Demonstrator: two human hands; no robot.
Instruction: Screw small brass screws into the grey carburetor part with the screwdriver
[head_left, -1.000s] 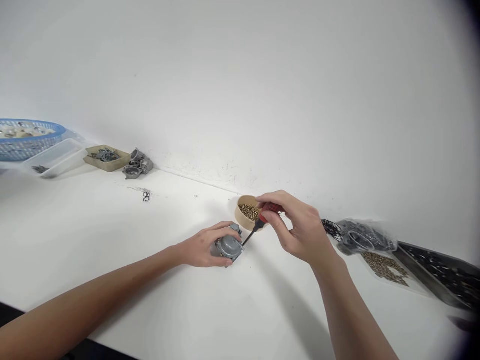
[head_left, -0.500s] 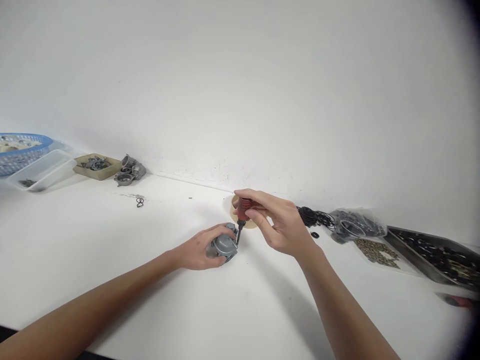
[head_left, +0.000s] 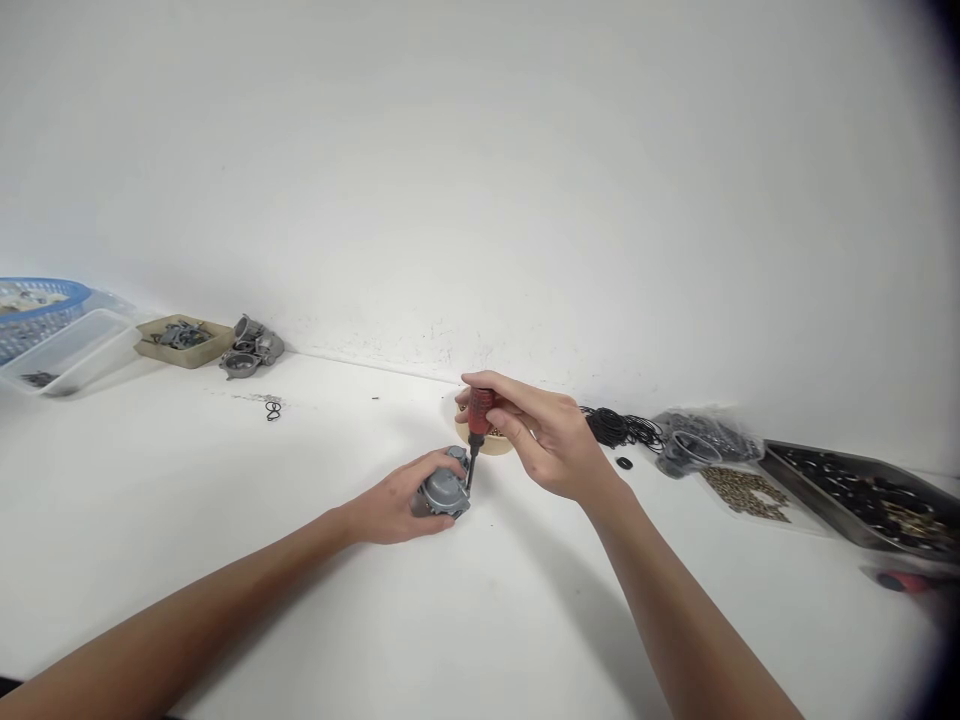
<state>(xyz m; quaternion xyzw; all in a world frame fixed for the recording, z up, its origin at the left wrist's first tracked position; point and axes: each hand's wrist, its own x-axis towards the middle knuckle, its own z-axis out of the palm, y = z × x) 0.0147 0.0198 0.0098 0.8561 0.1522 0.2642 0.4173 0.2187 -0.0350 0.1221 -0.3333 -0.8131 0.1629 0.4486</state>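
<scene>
My left hand [head_left: 401, 500] is closed around a grey metal carburetor [head_left: 445, 488] on the white table, thumb on the near side and fingers over the far side. In my right hand [head_left: 544, 435] is a screwdriver [head_left: 480, 412] with a red handle, held nearly upright. Its dark shaft points down and the tip meets the right edge of the carburetor; the exact contact is too small to make out. Behind the screwdriver stands a round cream bowl [head_left: 496, 446] of small brass-coloured parts, partly covered by my right hand.
At left are a blue basket [head_left: 75, 292], a clear tray [head_left: 105, 350], a tan tray [head_left: 196, 357], metal carburetor bodies [head_left: 251, 348] and black rings [head_left: 274, 411]. At right lie black cords [head_left: 622, 428], a plastic bag [head_left: 712, 435], brass pieces [head_left: 746, 493] and a metal tray [head_left: 810, 510].
The view has shifted slightly. The screwdriver stands a little more upright, its tip still at the carburetor's right edge. Both hands keep their holds.
</scene>
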